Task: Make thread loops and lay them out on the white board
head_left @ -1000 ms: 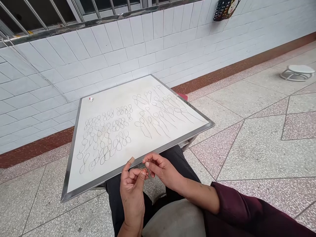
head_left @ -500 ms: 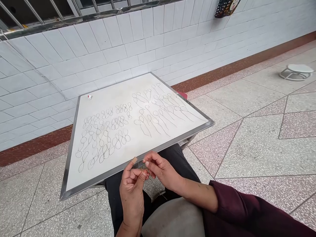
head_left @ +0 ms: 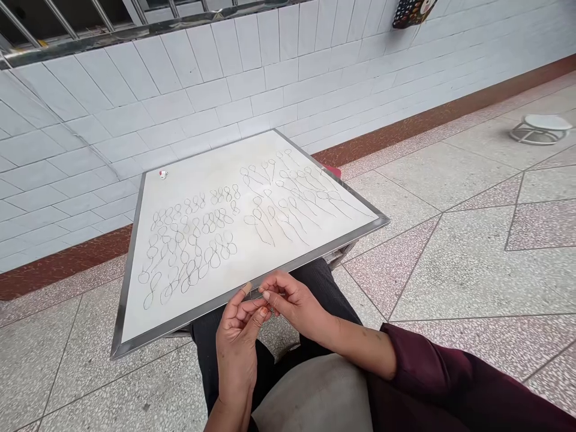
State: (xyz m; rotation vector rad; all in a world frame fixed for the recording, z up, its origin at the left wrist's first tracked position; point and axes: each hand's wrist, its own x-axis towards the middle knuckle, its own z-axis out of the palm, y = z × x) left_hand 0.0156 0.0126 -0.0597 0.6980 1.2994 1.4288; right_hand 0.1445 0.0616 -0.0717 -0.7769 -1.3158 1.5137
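Observation:
Close together at the near edge of the white table [head_left: 211, 174], both hands pinch a thin wire [head_left: 255, 294]. My left hand [head_left: 240, 327] has thumb and fingers pressed on it, with a tan wrap around the raised index fingertip. My right hand [head_left: 290, 303] grips the wire between thumb and index finger. Much of the wire is hidden by the fingers. On the table's left half lie rows of figure-eight wire loops [head_left: 193, 270]. Several wires with a single loop and a long tail [head_left: 288, 219] lie on the right half.
A small red and white object [head_left: 162, 174] sits near the table's far left corner. Behind the table is a white tiled wall [head_left: 198, 114]. A low white stool [head_left: 542, 127] stands on the floor at the far right. Something red [head_left: 332, 171] shows behind the table's right edge.
The view has shifted very slightly. Both hands keep their pinch near the table edge, and the wire end that hung below them no longer shows clearly.

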